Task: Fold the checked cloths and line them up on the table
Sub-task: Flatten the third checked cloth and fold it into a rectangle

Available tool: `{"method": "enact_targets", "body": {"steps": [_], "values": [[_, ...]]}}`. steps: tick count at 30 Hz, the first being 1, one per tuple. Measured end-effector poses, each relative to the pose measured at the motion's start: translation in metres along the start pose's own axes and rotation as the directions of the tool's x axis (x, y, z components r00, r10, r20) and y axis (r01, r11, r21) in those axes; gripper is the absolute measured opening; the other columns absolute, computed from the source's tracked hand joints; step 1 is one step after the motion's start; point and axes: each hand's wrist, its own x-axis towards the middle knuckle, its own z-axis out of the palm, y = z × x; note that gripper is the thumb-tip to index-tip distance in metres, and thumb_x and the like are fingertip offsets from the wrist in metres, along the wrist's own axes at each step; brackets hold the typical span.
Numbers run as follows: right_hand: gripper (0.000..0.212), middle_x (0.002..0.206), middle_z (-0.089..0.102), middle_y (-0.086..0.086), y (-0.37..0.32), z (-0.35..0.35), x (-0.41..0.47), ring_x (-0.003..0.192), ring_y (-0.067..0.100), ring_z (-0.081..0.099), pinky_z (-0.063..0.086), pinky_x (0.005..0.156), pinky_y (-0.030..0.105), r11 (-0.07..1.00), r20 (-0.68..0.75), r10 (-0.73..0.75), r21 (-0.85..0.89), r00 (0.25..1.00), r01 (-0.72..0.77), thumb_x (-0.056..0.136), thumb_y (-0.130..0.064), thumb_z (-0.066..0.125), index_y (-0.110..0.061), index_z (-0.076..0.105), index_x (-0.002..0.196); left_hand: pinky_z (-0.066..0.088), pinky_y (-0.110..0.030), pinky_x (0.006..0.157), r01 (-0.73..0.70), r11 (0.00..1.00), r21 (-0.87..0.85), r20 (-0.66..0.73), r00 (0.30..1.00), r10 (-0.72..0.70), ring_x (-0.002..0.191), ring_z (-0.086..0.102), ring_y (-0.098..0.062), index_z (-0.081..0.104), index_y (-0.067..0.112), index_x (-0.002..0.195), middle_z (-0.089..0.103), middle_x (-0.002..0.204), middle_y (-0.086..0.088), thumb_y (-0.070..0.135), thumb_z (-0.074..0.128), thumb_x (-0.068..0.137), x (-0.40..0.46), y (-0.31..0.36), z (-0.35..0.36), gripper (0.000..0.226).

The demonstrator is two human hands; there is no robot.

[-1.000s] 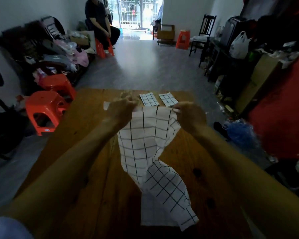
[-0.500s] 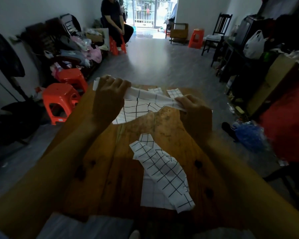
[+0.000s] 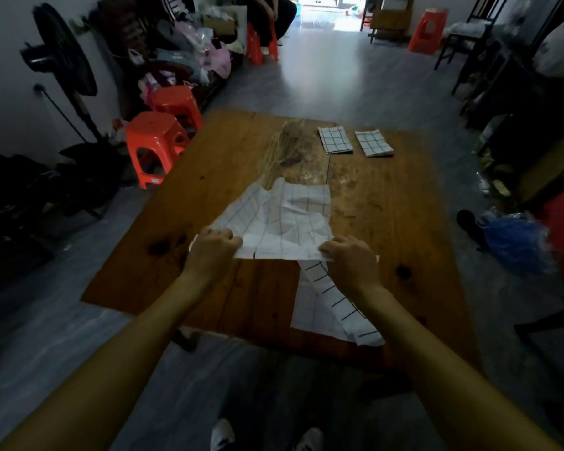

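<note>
A white checked cloth (image 3: 284, 219) lies spread and wrinkled across the middle of the wooden table (image 3: 228, 164). My left hand (image 3: 213, 249) grips its near left corner and my right hand (image 3: 349, 255) pinches its near right corner. Under my right wrist another checked cloth (image 3: 334, 307) lies crumpled, reaching to the table's near edge. Two folded checked cloths sit side by side at the far right of the table: one (image 3: 334, 140) on the left, the other (image 3: 373, 143) to its right.
Two orange plastic stools (image 3: 157, 138) stand left of the table, with a black standing fan (image 3: 62, 53) behind them. A blue plastic bag (image 3: 515, 242) lies on the floor to the right. A person sits on a stool at the far end of the room.
The cloth went from hanging between my raised hands to lying spread on the table. Both hands pulled back toward me and down, keeping hold of its near corners.
</note>
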Motion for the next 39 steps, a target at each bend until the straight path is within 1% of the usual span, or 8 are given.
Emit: {"method": "enact_targets", "body": {"steps": [4,8,13,16,19,23,26,39], "values": [[0.022,0.091,0.071,0.002,-0.023,0.021,-0.024,0.082,0.020,0.064,0.052,0.072,0.033,0.995,0.145,0.090,-0.057,0.985,-0.083,0.088,-0.006,0.056,-0.017,0.074,0.096,0.040,-0.034,0.096,-0.003,1.000,0.031,0.180,0.984,-0.002,0.108,0.057,-0.022,0.058,0.018,0.119,0.061,0.117,-0.005,0.012,0.050,0.093,-0.035,-0.007,0.029,0.028],[0.017,0.087,0.069,0.000,-0.049,0.036,-0.043,0.079,0.016,0.062,0.049,0.070,0.027,0.977,0.302,0.194,-0.149,0.933,-0.155,0.087,-0.008,0.058,-0.019,0.072,0.089,0.041,-0.033,0.093,-0.008,1.000,-0.017,0.266,0.964,0.013,0.104,0.057,-0.020,0.060,0.020,0.113,0.062,0.113,-0.003,0.016,0.056,0.091,-0.060,-0.021,0.043,0.023],[0.008,0.078,0.066,-0.001,-0.075,0.043,-0.055,0.075,0.015,0.063,0.056,0.075,0.035,0.949,0.397,0.293,-0.229,0.870,-0.215,0.086,-0.018,0.065,-0.020,0.070,0.080,0.044,-0.031,0.088,-0.024,0.992,-0.125,0.308,0.949,0.062,0.098,0.059,-0.018,0.062,0.018,0.099,0.064,0.105,-0.003,0.020,0.057,0.091,-0.073,-0.044,0.048,0.010],[0.006,0.080,0.066,-0.001,-0.084,0.040,-0.052,0.075,0.015,0.063,0.056,0.074,0.037,0.927,0.420,0.349,-0.286,0.837,-0.243,0.086,-0.020,0.065,-0.019,0.069,0.082,0.046,-0.029,0.080,-0.020,0.990,-0.142,0.333,0.941,0.067,0.086,0.058,-0.016,0.059,0.017,0.087,0.065,0.097,-0.004,0.013,0.055,0.091,-0.071,-0.054,0.041,0.007],[0.007,0.076,0.064,-0.002,-0.087,0.034,-0.035,0.072,0.017,0.062,0.056,0.070,0.038,0.912,0.417,0.375,-0.326,0.828,-0.248,0.087,-0.020,0.063,-0.019,0.069,0.085,0.045,-0.031,0.080,-0.019,0.989,-0.147,0.344,0.937,0.069,0.088,0.058,-0.018,0.058,0.016,0.089,0.063,0.098,-0.006,0.011,0.052,0.092,-0.061,-0.066,0.030,0.008],[0.011,0.085,0.068,0.001,-0.083,0.030,-0.001,0.080,0.021,0.063,0.050,0.081,0.037,0.911,0.291,0.346,-0.333,0.892,-0.245,0.091,-0.022,0.058,-0.018,0.068,0.090,0.046,-0.032,0.074,0.027,0.985,-0.172,0.307,0.951,0.027,0.083,0.059,-0.021,0.055,0.016,0.078,0.064,0.091,-0.005,0.008,0.053,0.089,-0.042,-0.083,0.024,0.014],[0.015,0.090,0.069,0.002,-0.075,0.037,0.029,0.082,0.021,0.063,0.042,0.086,0.037,0.909,0.229,0.295,-0.367,0.927,-0.199,0.091,-0.023,0.055,-0.018,0.069,0.089,0.050,-0.037,0.083,0.068,0.979,-0.193,0.286,0.958,-0.010,0.086,0.062,-0.022,0.063,0.016,0.091,0.067,0.095,-0.005,0.011,0.053,0.090,-0.018,-0.093,0.030,0.011],[0.015,0.084,0.065,0.003,0.002,0.132,0.151,0.088,0.026,0.060,0.037,0.096,0.043,0.935,0.452,0.293,-0.318,0.842,-0.155,0.087,-0.019,0.051,-0.018,0.064,0.081,0.037,-0.035,0.094,0.241,0.947,-0.210,0.315,0.934,-0.168,0.090,0.061,-0.019,0.061,0.021,0.105,0.067,0.096,0.000,0.014,0.056,0.091,0.107,-0.094,0.106,0.016]]}}
